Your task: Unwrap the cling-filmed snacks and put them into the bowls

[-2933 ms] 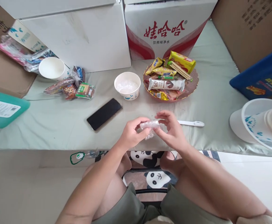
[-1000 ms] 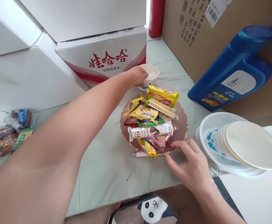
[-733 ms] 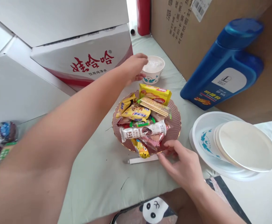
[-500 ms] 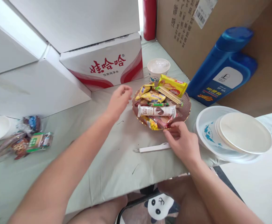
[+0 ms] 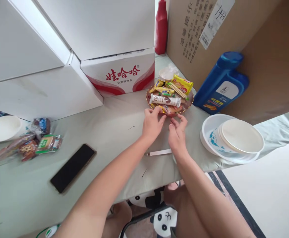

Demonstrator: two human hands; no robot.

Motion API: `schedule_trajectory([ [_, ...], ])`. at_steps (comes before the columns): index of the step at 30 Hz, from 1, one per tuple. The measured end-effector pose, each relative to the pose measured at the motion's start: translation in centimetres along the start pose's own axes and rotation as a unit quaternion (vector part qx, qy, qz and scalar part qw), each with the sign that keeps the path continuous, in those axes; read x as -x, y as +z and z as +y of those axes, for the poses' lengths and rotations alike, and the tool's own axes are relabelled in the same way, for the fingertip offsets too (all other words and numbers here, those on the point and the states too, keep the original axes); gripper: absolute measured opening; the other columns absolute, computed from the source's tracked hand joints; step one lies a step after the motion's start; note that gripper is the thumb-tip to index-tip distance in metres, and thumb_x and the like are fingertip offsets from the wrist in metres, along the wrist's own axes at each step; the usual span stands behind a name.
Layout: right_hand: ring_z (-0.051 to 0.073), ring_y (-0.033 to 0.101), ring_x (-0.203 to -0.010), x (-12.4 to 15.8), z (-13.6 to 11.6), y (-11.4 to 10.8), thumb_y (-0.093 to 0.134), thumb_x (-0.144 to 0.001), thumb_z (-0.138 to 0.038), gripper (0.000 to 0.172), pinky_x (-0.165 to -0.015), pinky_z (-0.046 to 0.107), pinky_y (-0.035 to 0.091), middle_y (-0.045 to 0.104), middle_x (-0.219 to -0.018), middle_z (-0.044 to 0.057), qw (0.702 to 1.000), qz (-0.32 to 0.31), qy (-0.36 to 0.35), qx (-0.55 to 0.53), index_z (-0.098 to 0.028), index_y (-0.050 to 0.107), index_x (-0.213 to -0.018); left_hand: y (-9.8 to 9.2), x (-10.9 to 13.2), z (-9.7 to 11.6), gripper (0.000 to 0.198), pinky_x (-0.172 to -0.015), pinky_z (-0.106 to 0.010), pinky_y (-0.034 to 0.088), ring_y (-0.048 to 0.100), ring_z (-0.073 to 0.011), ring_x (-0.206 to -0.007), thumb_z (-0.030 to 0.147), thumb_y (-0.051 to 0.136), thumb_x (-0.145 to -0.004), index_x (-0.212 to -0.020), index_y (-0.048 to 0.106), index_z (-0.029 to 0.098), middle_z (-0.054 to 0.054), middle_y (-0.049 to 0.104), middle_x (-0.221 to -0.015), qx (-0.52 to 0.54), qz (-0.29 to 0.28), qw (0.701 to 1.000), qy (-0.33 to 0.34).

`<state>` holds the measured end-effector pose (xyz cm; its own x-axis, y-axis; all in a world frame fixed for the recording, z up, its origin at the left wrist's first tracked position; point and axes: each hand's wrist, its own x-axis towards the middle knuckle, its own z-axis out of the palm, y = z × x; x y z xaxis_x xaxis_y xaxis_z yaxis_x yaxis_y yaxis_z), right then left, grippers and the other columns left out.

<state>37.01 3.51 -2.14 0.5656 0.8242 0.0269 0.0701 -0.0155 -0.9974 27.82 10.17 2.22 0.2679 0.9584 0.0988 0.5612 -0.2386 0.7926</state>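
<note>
A gold-rimmed, ribbed glass bowl (image 5: 190, 99) holds several wrapped snacks, with a white-wrapped bar (image 5: 165, 100) on top and a yellow packet (image 5: 184, 84) behind it. At the bowl's near edge is my left hand (image 5: 153, 125), its bent fingertips by the rim and its thumb apart. My right hand (image 5: 177, 134) is just to the right, fingers bent and spread below the same rim. Neither hand holds anything that I can see. Whether the fingertips touch the glass I cannot tell. A white utility knife (image 5: 159, 152) lies on the cloth between my forearms.
Behind the bowl stand a paper cup (image 5: 168, 73) and a water carton (image 5: 121, 77). To the right are a blue bottle (image 5: 221, 86), a cardboard box (image 5: 258, 66) and a basin with stacked paper tubs (image 5: 243, 135). Left lie a phone (image 5: 73, 168) and snack packets (image 5: 47, 143).
The bowl has moved away from me, closer to the paper cup. My left hand has come from the bowl's left side to its near edge, beside my right hand. The phone now shows.
</note>
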Motion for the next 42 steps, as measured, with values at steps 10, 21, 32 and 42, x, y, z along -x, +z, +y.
schedule_trajectory([
  [10,0.023,0.061,-0.133,0.2,-0.5,0.1,0.050,-0.091,-0.025,0.038,-0.115,0.050,0.049,0.057,-0.139,0.017,0.999,-0.020,-0.005,-0.029,-0.024,0.042,-0.128,4.1,-8.2,1.9,0.018,-0.095,-0.036,0.055,0.062,-0.0201,-0.087,0.015,0.077,-0.084,-0.086,0.062,0.024,-0.003,0.054,-0.091,0.018,0.050,0.999,0.003],
  [21,0.024,0.060,-0.127,1.7,-1.4,-0.8,0.052,-0.092,-0.024,0.036,-0.111,0.053,0.050,0.061,-0.133,0.014,0.999,-0.031,-0.009,0.010,-0.024,0.047,-0.127,8.6,-15.8,4.4,0.020,-0.101,-0.041,0.050,0.062,-0.0278,-0.111,0.016,0.078,-0.083,-0.080,0.059,0.023,-0.006,0.063,-0.102,0.044,0.121,0.990,-0.051],
  [32,0.022,0.067,-0.104,2.2,-1.7,-0.9,0.051,-0.090,-0.015,0.040,-0.085,0.040,0.061,0.063,-0.115,0.011,0.982,-0.043,-0.159,0.087,-0.024,0.042,-0.129,8.4,-25.4,3.4,0.023,-0.101,-0.041,0.041,0.063,-0.0210,-0.110,0.016,0.075,-0.087,-0.079,0.055,0.025,-0.001,0.067,-0.095,-0.011,0.143,0.988,-0.063],
  [42,0.023,0.066,-0.109,2.7,-1.6,-0.1,0.052,-0.093,-0.016,0.033,-0.093,0.044,0.059,0.065,-0.116,0.012,0.978,-0.073,-0.187,0.058,-0.024,0.048,-0.125,0.8,-14.5,-2.0,0.035,-0.072,-0.036,0.050,0.060,-0.0142,-0.073,0.059,0.080,-0.084,-0.077,0.065,0.028,0.002,0.066,-0.072,0.165,0.035,0.983,0.077],
])
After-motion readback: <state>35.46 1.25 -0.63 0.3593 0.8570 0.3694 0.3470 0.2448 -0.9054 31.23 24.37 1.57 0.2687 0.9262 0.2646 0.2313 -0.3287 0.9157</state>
